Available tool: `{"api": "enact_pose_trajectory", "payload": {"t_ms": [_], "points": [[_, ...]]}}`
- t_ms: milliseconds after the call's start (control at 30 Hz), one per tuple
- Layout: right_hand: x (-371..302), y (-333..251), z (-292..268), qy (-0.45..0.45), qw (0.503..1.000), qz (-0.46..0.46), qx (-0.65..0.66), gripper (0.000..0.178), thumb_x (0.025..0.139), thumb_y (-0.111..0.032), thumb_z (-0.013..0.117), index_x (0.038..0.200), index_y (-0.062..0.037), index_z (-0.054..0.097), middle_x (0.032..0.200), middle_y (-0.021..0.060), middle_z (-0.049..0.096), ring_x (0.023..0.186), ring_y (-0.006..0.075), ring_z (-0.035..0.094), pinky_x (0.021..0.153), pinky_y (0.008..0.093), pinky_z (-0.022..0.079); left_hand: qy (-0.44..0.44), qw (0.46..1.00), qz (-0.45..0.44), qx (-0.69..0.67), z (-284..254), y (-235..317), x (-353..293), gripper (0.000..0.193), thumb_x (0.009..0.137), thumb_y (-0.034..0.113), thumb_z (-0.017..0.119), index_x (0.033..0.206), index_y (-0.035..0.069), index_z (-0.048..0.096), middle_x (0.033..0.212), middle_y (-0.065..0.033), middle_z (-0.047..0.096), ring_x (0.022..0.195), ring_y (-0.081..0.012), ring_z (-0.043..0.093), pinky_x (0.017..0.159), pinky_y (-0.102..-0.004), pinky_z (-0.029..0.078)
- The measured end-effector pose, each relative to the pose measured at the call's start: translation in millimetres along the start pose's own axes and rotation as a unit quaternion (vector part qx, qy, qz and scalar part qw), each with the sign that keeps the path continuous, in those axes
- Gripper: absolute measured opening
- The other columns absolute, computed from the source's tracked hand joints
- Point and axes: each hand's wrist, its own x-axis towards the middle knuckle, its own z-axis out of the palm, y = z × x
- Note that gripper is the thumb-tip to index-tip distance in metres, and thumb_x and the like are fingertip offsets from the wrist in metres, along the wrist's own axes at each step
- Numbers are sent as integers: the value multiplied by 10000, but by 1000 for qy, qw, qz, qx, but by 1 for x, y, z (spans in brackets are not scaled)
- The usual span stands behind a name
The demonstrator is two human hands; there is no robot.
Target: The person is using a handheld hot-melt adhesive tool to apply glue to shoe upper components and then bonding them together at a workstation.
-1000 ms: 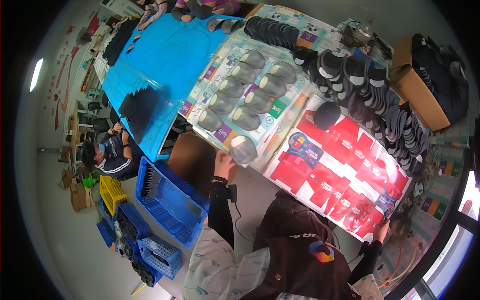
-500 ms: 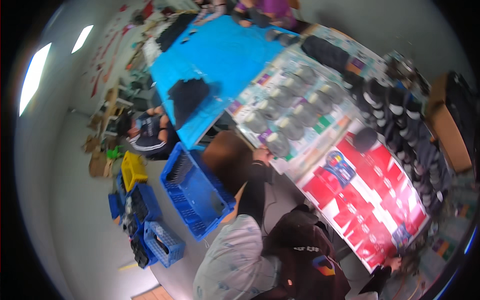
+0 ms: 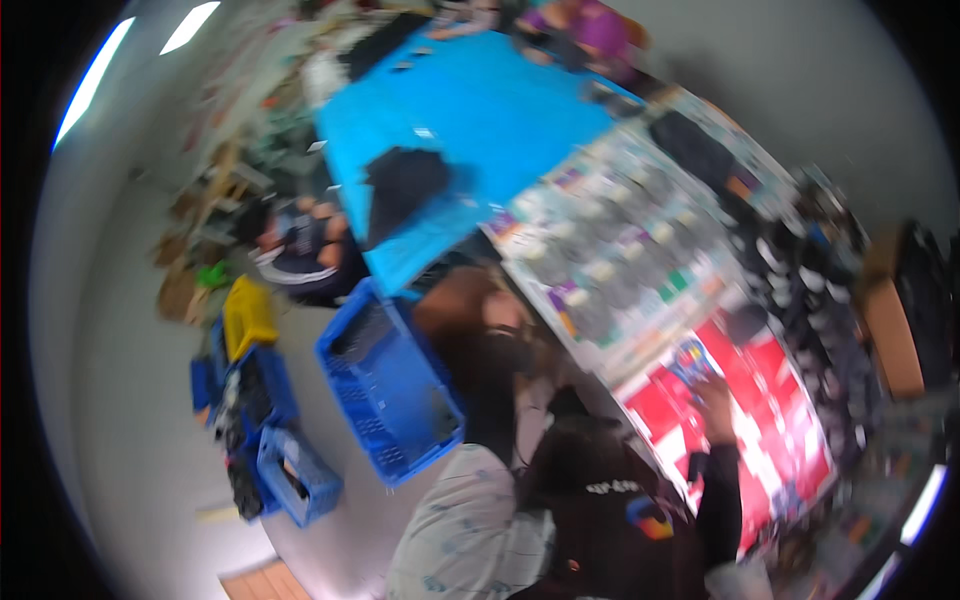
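My right hand [image 3: 713, 405] is over a red-and-white printed sheet [image 3: 770, 390], its blurred fingers apart at the lower edge of a blue shaped card [image 3: 690, 358]. Whether they touch the card is unclear. My left hand [image 3: 505, 312] is off the table's near-left edge, above a brown surface [image 3: 450, 305]; motion smears its fingers, and I can make out nothing in it. Several grey rounded pieces [image 3: 625, 262] with pale ends lie in rows on printed sheets beyond the red one. At the red sheet's far corner is a dark oval piece [image 3: 745, 322].
A blue crate [image 3: 385, 400] stands at my left, with more blue crates [image 3: 300, 475] and a yellow one [image 3: 248, 315] behind. Dark bundles [image 3: 800, 300] line the right side beside a cardboard box [image 3: 890, 335]. Other people sit around a blue-covered table [image 3: 500, 110] holding a dark pile [image 3: 405, 185].
My right hand has moved from the red sheet's near corner up to the blue card. My left hand has left the table edge and drawn leftward. The whole view has shifted slightly.
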Motion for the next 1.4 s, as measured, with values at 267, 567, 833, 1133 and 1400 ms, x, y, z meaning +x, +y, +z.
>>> {"api": "enact_pose_trajectory", "payload": {"t_ms": [267, 567, 833, 1133, 1400], "points": [[134, 69, 101, 104, 972, 175, 118, 281, 995, -109, 555, 1252, 5, 555, 1115, 139, 642, 1080, 287, 669, 917, 460, 598, 105, 977, 15, 187, 37, 70, 107, 238, 891, 69, 613, 1109, -13, 658, 1028, -191, 720, 967, -345, 698, 895, -432, 542], [182, 117, 123, 261, 932, 214, 135, 310, 985, -190, 530, 1268, -66, 544, 1116, 73, 613, 1047, 238, 625, 913, 470, 557, -108, 914, 124, 371, 69, 78, 171, 166, 857, 75, 604, 1004, 37, 672, 1020, -207, 656, 983, -436, 612, 866, -525, 500], [193, 170, 91, 74, 674, 29, -735, 218, 847, -341, 727, 831, -127, 694, 857, 44, 647, 952, 219, 628, 812, 377, 467, -226, 936, 29, 266, 66, 85, 219, 362, 951, 327, 628, 926, -34, 649, 905, -259, 695, 905, -417, 669, 799, -497, 523], [217, 103, 176, 420, 880, 218, 29, 328, 816, -157, 721, 1101, -19, 636, 944, 125, 683, 965, 274, 656, 825, 425, 524, -407, 890, 15, 207, 18, 55, 268, 345, 1055, 242, 530, 1313, 28, 610, 1152, -104, 695, 1062, -221, 665, 837, -349, 540], [200, 92, 166, 472, 807, 189, -300, 544, 785, -188, 697, 1276, 30, 610, 1085, 224, 712, 1022, 362, 697, 884, 417, 547, -458, 846, -268, -39, 67, 109, 235, 415, 1065, 148, 480, 1479, 153, 495, 1289, -45, 637, 985, -178, 679, 626, -346, 617]]}}
